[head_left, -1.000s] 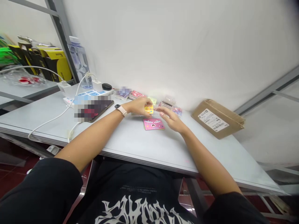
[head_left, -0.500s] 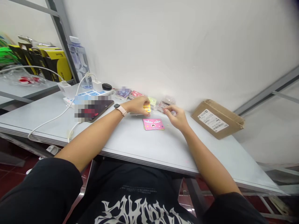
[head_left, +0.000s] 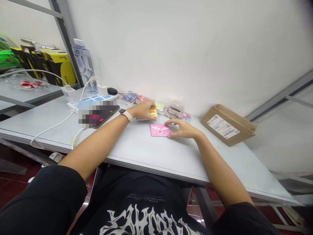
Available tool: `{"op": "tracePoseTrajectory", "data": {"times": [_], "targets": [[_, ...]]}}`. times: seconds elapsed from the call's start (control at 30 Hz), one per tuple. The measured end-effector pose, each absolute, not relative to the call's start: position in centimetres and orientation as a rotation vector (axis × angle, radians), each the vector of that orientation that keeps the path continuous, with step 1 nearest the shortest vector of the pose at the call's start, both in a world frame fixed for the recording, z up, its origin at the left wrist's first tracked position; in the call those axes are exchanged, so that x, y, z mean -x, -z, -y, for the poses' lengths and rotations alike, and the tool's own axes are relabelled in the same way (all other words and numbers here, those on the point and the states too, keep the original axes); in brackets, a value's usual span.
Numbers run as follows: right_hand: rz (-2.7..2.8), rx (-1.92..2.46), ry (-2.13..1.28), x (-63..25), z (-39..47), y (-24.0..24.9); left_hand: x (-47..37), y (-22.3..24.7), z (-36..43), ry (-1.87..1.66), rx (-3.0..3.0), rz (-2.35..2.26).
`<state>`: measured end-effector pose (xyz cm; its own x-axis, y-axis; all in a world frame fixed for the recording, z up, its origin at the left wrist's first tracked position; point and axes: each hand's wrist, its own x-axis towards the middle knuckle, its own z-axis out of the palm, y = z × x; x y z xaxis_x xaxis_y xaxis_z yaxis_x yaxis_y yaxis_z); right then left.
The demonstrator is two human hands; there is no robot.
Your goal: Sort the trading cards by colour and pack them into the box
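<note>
My left hand point(head_left: 146, 110), with a watch on its wrist, curls round a small stack of yellow cards point(head_left: 153, 112); the palm hides most of it. Just in front lies a stack of pink cards point(head_left: 160, 130) with a cartoon face on top, flat on the table. My right hand point(head_left: 182, 129) grips the right end of the pink stack, its thumb at the near edge and fingers at the far edge. Behind the hands, along the wall, sit clear-wrapped card packs point(head_left: 174, 110), a purple card pack point(head_left: 129, 97) and a red card pack point(head_left: 142, 99).
To the left lie a phone point(head_left: 105, 116), a power strip point(head_left: 91, 100) with white cables, and a black oval case point(head_left: 112, 91). A big water bottle point(head_left: 84, 67) stands behind them. At the right a cardboard box point(head_left: 227, 125) leans near the wall on the grey table point(head_left: 146, 153).
My right hand has left the clear-wrapped packs and come nearer, onto the right end of the pink cards. My left hand has barely moved.
</note>
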<state>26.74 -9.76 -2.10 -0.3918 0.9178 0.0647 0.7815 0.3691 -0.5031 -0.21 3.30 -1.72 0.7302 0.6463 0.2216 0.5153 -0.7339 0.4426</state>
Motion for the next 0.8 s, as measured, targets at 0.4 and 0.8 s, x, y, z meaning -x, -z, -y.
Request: {"op": "tracePoseTrajectory", "data": {"times": [0.4, 0.8], "targets": [[1.995, 1.243, -0.766, -28.0, 10.7, -0.5, 0.1, 1.9, -3.6, -0.519, -2.623, -0.888], [2.004, 1.465, -0.070, -29.0, 9.8, 0.6, 0.1, 1.9, -3.3, -0.523, -2.598, -0.881]]}}
